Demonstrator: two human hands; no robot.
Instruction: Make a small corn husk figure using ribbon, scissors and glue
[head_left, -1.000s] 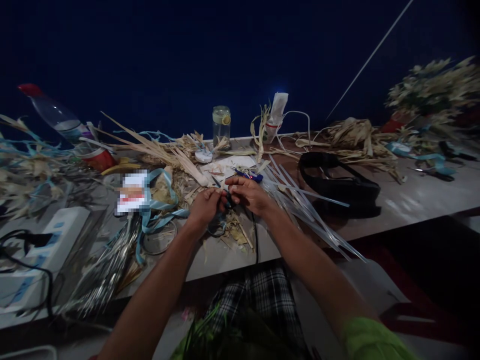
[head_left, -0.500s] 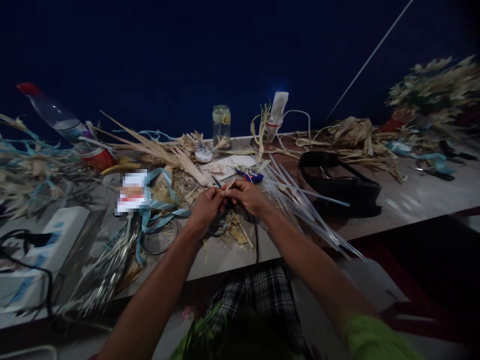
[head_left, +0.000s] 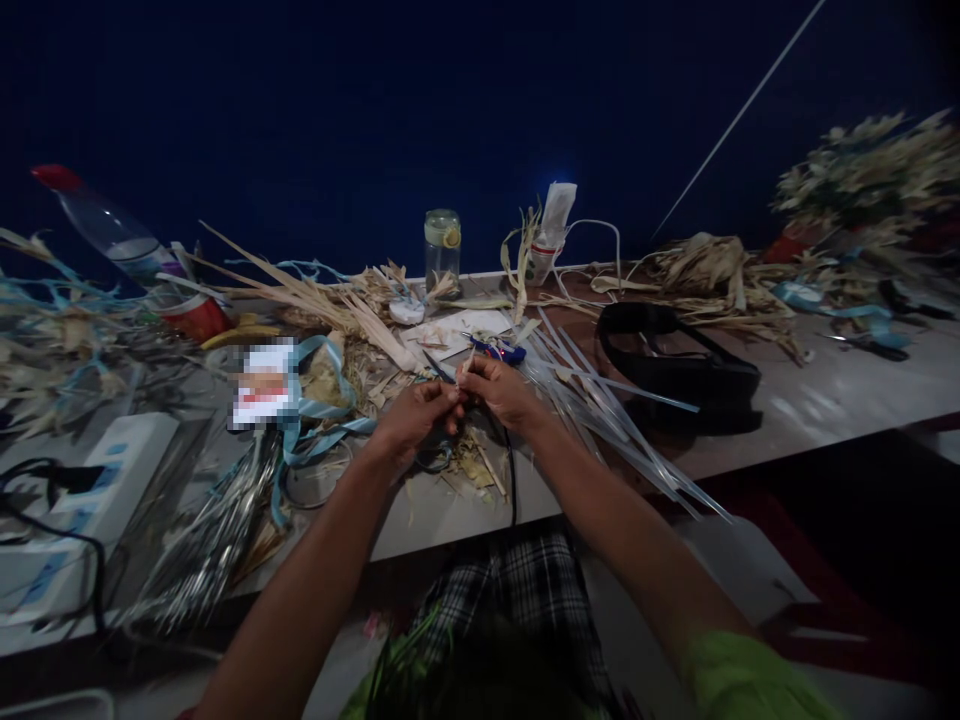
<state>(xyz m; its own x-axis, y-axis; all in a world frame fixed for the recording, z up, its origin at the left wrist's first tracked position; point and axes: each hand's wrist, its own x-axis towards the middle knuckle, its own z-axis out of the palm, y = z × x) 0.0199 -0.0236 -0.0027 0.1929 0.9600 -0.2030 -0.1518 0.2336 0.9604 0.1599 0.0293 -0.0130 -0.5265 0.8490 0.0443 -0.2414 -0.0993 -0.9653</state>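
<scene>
Over the middle of the table, my left hand point(head_left: 420, 415) and my right hand point(head_left: 504, 392) meet at the fingertips, both pinched closed. A small pale strip of dried husk point(head_left: 468, 362) sticks up from my right fingers. My left fingertips press at its lower end, mostly hidden by the fingers. Just beyond lie a dark pointed tool point(head_left: 436, 366) and a blue tool point(head_left: 501, 351) with a red spot, on or beside a white sheet point(head_left: 450, 332). Husk scraps point(head_left: 480, 465) litter the table below my hands.
Clear plastic sticks point(head_left: 622, 430) and a black strapped object point(head_left: 679, 375) lie to the right. Leftward are blue ribbon point(head_left: 326, 408), a bundle of wires point(head_left: 217, 540) and a power strip point(head_left: 112, 490). A lidded bottle point(head_left: 443, 250) stands behind, among dried husks point(head_left: 300, 290).
My left hand has shifted slightly down and my fingertips have changed their hold. The dark pointed tool shows more. Everything else stays in place.
</scene>
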